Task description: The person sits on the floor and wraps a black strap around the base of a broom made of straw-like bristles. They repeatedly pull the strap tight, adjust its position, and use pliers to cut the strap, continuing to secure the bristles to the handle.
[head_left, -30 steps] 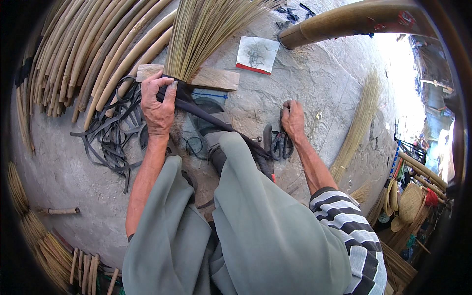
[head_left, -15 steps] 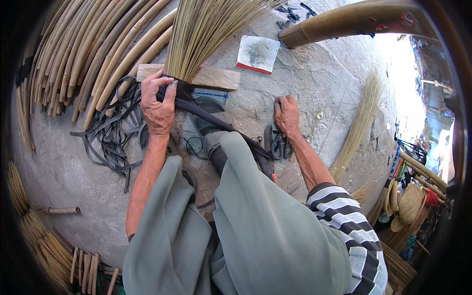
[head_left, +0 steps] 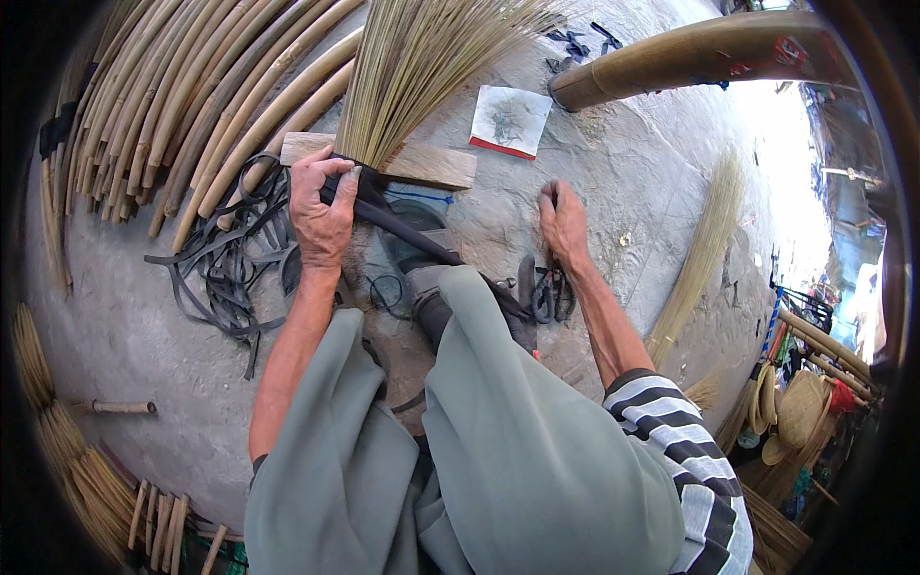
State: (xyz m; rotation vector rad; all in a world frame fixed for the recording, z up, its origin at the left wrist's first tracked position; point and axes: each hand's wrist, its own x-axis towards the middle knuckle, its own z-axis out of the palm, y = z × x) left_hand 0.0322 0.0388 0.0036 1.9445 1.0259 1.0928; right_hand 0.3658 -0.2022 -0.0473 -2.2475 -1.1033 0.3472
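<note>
My left hand (head_left: 324,206) is closed around the black-wrapped base of a bundle of straw bristles (head_left: 407,81), thumb and fingertips pinching the wrapping. From that grip a black rubber strip (head_left: 407,230) slants down to the right, toward my knee. The bristles fan upward, and their base rests by a wooden block (head_left: 436,165) on the ground. My right hand (head_left: 565,225) hovers to the right with fingers curled together; whatever they hold, if anything, cannot be made out. Just below it lie dark looped handles (head_left: 544,297).
Long bamboo poles (head_left: 192,105) fill the upper left, beside tangled black strips (head_left: 225,273). A white sheet (head_left: 511,120) with dark scraps lies ahead. Thick bamboo (head_left: 661,57) juts in at upper right; another straw bundle (head_left: 695,259) lies at right.
The whole view has shifted slightly. My right hand has risen a little, with its fingers turned. My left hand keeps its grip on the bundle's base.
</note>
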